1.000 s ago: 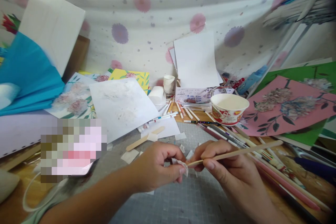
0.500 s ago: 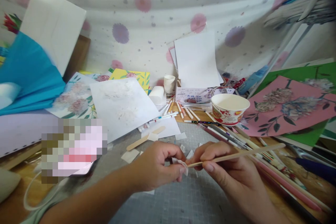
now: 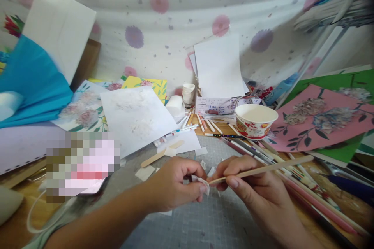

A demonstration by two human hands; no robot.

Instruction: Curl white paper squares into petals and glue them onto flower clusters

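My left hand [image 3: 175,186] is closed in a pinch on a small white paper scrap [image 3: 201,183] just above the grey cutting mat [image 3: 204,221]. My right hand [image 3: 248,186] grips a thin wooden stick [image 3: 269,168] between thumb and fingers. The stick's tip touches the scrap, and its other end points right. The two hands almost meet at the middle of the view. More white paper bits [image 3: 144,173] lie on the mat beyond them.
A flat wooden spatula [image 3: 160,154] lies behind my left hand. A paper bowl [image 3: 255,120] stands at centre right among several pens and sticks [image 3: 263,151]. White sheets [image 3: 134,118], flower pictures [image 3: 315,118] and blue paper [image 3: 29,81] crowd the desk. A blurred patch [image 3: 83,165] sits left.
Hardly anything differs; the stick's far end has tipped slightly, and both hands stay in place on the scrap.
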